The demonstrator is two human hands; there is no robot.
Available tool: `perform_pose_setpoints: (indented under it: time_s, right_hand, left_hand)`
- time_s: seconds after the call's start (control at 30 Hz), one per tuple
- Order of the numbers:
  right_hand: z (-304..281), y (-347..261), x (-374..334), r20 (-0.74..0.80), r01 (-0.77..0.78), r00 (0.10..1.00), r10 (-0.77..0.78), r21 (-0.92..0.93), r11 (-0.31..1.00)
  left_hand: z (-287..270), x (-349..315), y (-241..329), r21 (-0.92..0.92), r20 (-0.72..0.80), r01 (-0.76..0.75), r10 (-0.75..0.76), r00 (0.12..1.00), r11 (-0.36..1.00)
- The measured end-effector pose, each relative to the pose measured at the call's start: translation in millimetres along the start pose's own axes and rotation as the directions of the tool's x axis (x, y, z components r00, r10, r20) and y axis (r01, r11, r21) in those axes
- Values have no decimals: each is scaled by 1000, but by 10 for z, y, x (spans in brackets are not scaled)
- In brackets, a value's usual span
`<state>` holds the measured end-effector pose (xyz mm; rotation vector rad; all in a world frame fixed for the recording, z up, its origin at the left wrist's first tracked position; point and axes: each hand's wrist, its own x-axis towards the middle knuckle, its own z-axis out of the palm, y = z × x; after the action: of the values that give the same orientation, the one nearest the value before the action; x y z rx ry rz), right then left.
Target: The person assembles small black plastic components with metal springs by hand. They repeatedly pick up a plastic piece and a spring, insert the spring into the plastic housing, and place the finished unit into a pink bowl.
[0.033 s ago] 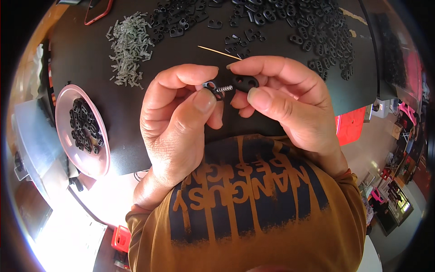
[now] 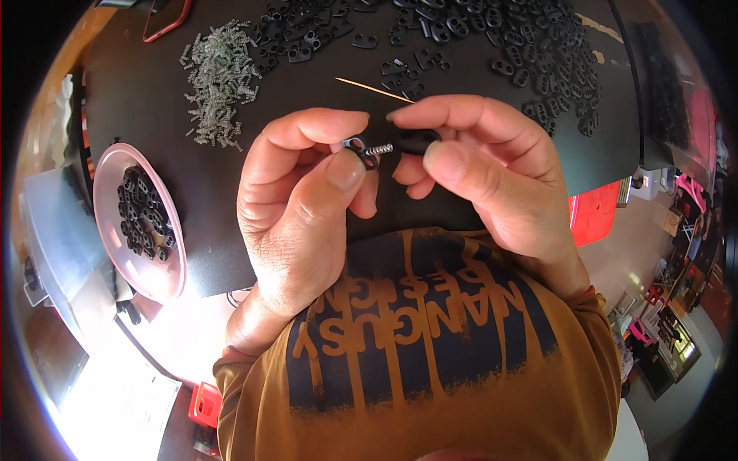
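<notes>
My left hand [image 2: 296,196] pinches a small black two-hole cord-lock plunger [image 2: 356,144] between thumb and fingers. From the plunger a small metal spring [image 2: 380,150] sticks out to the right. My right hand [image 2: 503,173] grips a black cord-lock shell [image 2: 417,140] between thumb and fingers, a short gap from the spring's tip. The thumb covers part of the shell, and its holes are hard to make out. Both hands are raised over the near part of the dark table [image 2: 307,92].
A heap of springs [image 2: 221,84] lies at the back left, with black cord-lock parts [image 2: 530,58] spread across the back and right. A thin wooden stick [image 2: 369,88] lies beyond my hands. At left, a pinkish bowl [image 2: 175,265] contains black pieces. A red-edged phone [image 2: 165,23] is at the far left.
The shell in my right hand has turned, so its two holes no longer face up plainly. My right thumb has shifted slightly; my left hand is nearly still.
</notes>
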<state>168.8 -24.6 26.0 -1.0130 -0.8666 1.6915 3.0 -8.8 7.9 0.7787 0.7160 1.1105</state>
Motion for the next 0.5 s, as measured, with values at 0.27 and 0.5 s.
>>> perform_pose_setpoints:
  time_s: [0.27, 0.5]
  right_hand:
    - [-16, 50, 82, -54, 64, 997, -64, 1, 998]
    - [-13, 77, 90, -42, 151, 987, -156, -106, 983]
  left_hand:
    - [-52, 22, -42, 4, 8, -6, 6, 1000, 1000]
    - [6, 31, -27, 54, -50, 46, -43, 998, 998]
